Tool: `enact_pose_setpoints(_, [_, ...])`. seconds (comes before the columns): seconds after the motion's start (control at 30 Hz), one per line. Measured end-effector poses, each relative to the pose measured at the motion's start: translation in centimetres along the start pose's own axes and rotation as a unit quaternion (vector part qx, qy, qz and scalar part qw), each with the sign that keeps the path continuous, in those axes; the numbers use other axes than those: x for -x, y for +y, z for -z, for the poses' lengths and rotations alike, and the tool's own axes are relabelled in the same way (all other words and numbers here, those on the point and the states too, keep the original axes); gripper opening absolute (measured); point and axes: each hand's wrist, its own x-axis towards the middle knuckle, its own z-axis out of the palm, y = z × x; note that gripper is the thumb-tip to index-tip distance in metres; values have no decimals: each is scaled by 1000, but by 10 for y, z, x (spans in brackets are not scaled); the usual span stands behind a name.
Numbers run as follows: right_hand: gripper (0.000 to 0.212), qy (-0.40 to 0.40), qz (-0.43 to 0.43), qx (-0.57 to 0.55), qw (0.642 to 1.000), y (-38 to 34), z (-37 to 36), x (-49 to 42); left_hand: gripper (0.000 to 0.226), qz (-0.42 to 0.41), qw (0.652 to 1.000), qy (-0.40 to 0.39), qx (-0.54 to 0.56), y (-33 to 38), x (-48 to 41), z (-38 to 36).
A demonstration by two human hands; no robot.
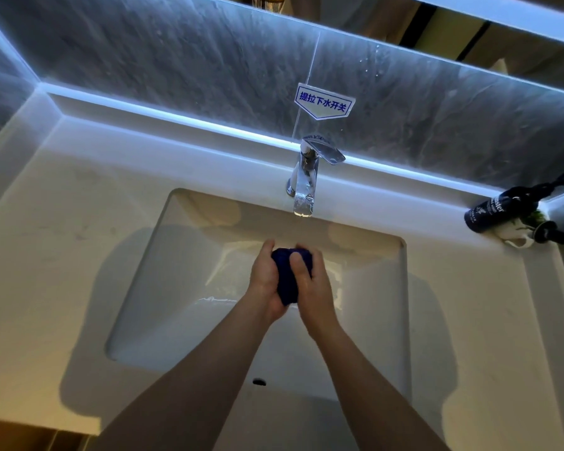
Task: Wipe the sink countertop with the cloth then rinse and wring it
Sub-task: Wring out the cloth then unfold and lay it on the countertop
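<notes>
A dark blue cloth (286, 278) is bunched into a tight wad between both my hands, held over the middle of the white rectangular sink basin (183, 288). My left hand (264, 281) grips its left side with fingers curled round the top. My right hand (313, 284) grips its right side, thumb across the front. Most of the cloth is hidden by my fingers. The chrome faucet (305, 177) stands just behind the basin, its spout above and slightly right of my hands. I see no clear stream of water. The pale countertop (62, 222) surrounds the basin.
A dark pump bottle (498, 209) lies tilted at the back right corner beside a small white dish with another dark item. A blue-lettered label (324, 100) is stuck on the grey wall behind the faucet. An overflow hole (259, 382) sits in the basin's near wall.
</notes>
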Motion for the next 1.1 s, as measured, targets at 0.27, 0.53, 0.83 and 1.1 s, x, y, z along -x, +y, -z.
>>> enact_pose_setpoints(0.27, [31, 57, 173, 76, 980, -6, -8, 8, 63, 48, 994, 29, -95, -3, 15, -1])
enact_pose_setpoints(0.53, [29, 61, 221, 88, 969, -5, 8, 0, 23, -2, 994, -32, -107, 11, 35, -14])
enact_pose_setpoints(0.83, [45, 99, 45, -10, 994, -20, -3, -4, 34, -370, 883, 76, -278, -17, 28, -13])
enact_pose_setpoints(1.1, [37, 41, -262, -133, 955, -23, 3, -14, 29, -498, 749, 6, -438, -12, 6, 0])
